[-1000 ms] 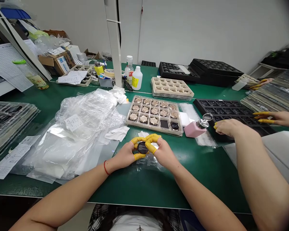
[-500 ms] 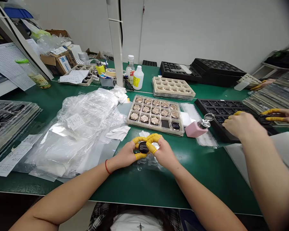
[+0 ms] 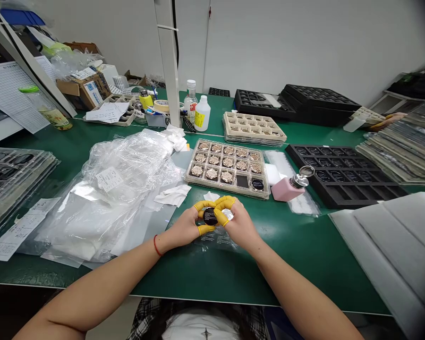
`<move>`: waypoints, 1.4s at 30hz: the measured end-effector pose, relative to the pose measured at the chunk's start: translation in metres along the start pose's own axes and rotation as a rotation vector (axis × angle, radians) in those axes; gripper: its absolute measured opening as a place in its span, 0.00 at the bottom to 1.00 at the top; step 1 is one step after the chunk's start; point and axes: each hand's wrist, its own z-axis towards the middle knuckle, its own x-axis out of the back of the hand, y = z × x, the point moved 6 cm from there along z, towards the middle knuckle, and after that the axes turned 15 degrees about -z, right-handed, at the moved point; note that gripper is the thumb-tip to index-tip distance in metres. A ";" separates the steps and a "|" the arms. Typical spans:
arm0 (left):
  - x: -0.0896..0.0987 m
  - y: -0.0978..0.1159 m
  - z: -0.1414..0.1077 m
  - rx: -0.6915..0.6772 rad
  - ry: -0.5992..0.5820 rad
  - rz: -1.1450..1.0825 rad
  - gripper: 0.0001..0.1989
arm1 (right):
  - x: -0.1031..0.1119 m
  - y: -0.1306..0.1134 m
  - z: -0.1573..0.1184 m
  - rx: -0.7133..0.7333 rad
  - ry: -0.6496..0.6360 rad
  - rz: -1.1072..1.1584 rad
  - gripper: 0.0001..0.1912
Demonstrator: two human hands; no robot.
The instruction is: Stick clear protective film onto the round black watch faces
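Observation:
A round black disc with small white print (image 3: 210, 216) is held between my two hands above the green table. My left hand (image 3: 194, 221), in yellow finger covers, grips its left side and lower edge. My right hand (image 3: 232, 216), also in yellow finger covers, pinches its right side. Under the hands lies a clear printed plastic sheet (image 3: 212, 240). Just beyond them is a clear-lidded tray of rose-gold round pieces (image 3: 227, 163), with a black disc (image 3: 257, 184) in its front right compartment and a dark compartment without a piece beside it.
A pink pump bottle (image 3: 286, 189) stands right of the tray. Crumpled plastic bags (image 3: 127, 179) cover the left side. A black tray (image 3: 357, 189) and white foam sheets (image 3: 393, 231) lie at the right. A white post (image 3: 170, 66) rises behind.
The other person's arms and yellow-covered fingers, with a black disc, have left the near right side, uncovering the black tray. My hands keep nearly the same hold.

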 end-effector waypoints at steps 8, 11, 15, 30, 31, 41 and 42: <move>0.001 0.000 0.001 0.018 0.026 -0.015 0.23 | 0.015 -0.003 0.003 0.156 0.043 -0.230 0.05; 0.005 -0.003 0.001 0.049 0.077 -0.007 0.25 | 0.022 0.022 0.010 0.127 0.006 -0.344 0.07; 0.008 -0.005 0.000 0.077 0.094 0.002 0.26 | 0.011 0.072 0.016 0.005 -0.100 -0.629 0.11; 0.008 -0.006 0.000 0.092 0.097 0.026 0.26 | -0.003 0.077 0.019 -0.098 -0.083 -0.571 0.05; 0.007 -0.005 0.000 0.084 0.100 0.021 0.26 | 0.001 0.071 0.017 -0.098 -0.039 -0.505 0.04; 0.007 0.000 0.000 -0.026 0.062 0.029 0.23 | 0.008 -0.021 -0.019 0.337 0.209 -0.261 0.06; 0.007 0.001 0.000 -0.039 0.058 0.049 0.22 | 0.006 -0.020 -0.020 0.320 0.217 -0.267 0.06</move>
